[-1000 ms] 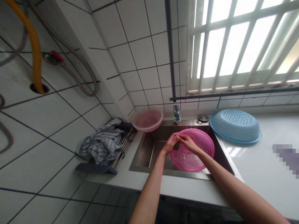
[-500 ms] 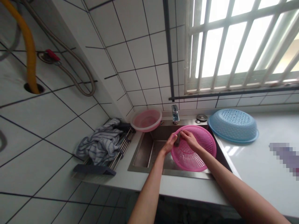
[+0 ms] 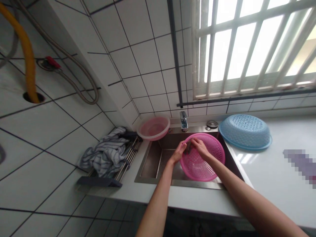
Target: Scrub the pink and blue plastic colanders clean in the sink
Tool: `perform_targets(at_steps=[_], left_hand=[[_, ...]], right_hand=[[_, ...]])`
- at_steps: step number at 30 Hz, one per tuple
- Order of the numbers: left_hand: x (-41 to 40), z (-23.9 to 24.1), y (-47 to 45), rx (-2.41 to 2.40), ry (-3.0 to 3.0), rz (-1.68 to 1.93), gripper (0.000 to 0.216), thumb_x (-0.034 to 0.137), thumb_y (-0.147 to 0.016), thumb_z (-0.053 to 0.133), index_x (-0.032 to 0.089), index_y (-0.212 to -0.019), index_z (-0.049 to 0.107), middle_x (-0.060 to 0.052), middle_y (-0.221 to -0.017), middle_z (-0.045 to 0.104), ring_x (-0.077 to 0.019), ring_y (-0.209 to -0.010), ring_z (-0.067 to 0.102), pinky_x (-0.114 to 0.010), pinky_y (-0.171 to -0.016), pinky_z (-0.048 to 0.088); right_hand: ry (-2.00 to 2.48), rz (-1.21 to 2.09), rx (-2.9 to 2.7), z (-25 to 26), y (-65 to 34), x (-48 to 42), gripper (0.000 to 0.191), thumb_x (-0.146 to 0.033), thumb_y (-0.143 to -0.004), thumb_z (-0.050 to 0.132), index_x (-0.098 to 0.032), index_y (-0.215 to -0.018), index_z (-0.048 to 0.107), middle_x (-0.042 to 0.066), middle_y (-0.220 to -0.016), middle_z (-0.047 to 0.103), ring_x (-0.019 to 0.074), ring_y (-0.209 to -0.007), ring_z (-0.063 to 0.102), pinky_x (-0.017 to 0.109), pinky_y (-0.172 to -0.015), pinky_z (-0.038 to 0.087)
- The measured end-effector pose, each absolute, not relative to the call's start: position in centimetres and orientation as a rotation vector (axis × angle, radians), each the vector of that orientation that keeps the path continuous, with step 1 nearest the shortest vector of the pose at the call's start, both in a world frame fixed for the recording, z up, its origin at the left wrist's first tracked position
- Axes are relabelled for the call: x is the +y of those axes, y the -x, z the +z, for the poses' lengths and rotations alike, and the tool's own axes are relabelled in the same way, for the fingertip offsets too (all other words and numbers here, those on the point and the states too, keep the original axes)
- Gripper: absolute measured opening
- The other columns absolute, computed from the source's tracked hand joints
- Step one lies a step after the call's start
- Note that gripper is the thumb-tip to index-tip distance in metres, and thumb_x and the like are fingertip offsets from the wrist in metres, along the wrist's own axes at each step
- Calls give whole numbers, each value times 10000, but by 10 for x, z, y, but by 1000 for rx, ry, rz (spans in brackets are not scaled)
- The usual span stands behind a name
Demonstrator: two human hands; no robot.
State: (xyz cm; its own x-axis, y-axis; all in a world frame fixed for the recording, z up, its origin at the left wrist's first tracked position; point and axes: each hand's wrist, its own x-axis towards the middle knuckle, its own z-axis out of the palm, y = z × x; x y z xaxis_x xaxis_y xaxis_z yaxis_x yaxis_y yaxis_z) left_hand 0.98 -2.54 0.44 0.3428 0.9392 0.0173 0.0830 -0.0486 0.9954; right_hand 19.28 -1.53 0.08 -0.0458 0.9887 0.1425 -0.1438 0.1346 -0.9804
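A pink plastic colander (image 3: 214, 154) sits tilted in the stainless steel sink (image 3: 148, 161), its holed inside facing me. Over its left rim, my two hands meet at a small dark grey-brown thing (image 3: 188, 147), soft-looking and too small to name. My left hand (image 3: 179, 153) has its fingers closed at the left side of that thing, close against the colander's rim. From the right, my right hand (image 3: 200, 148) pinches the same thing with curled fingers. My fingers partly hide it.
Behind the sink stands a chrome faucet (image 3: 183, 121), with a drain plug (image 3: 212, 124) beside it. A pink basin (image 3: 148, 130) sits at the back left. Left is a rack (image 3: 125, 158) with a striped cloth (image 3: 103, 154). An upturned blue basket (image 3: 247, 133) lies on the right counter.
The dark thing between my hands has changed shape slightly, and my right fingers have shifted a little. The colander has turned or tipped slightly. The whole view has moved a little.
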Motion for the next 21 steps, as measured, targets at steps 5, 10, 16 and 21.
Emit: perform_targets(at_steps=[5,10,16,21], left_hand=[[-31,9,-15,909,-1368,924,725,707,-914,631,214,-1437,536,-120,-1443,624,-315,-1354,551,-458,-1196,386],[-32,14,-9,879,-1388,1059,729,602,-893,718,224,-1493,551,-140,-1480,628,-345,-1444,493,-491,-1262,304],[-30,12,-16,880,-1384,1033,714,677,-894,681,214,-1436,645,-121,-1554,578,-343,-1489,470,-508,-1303,249],[-30,5,-16,895,-1329,1037,752,713,-886,670,233,-1463,621,-110,-1574,559,-337,-1510,448,-513,-1304,250]], right_hand=[[981,1159,-1206,6,-203,-13,444,-618,-827,707,-193,-954,688,70,-936,720,228,-849,620,333,-775,510],[801,1358,-1630,-9,-162,-36,400,-577,-891,657,-182,-826,675,46,-773,670,178,-683,561,300,-656,472],[933,1095,-1400,5,-190,-18,382,-579,-907,624,-199,-879,649,53,-879,697,211,-780,592,315,-729,491],[928,1021,-1436,8,-190,-23,376,-569,-940,606,-197,-938,664,72,-938,701,218,-817,607,317,-750,494]])
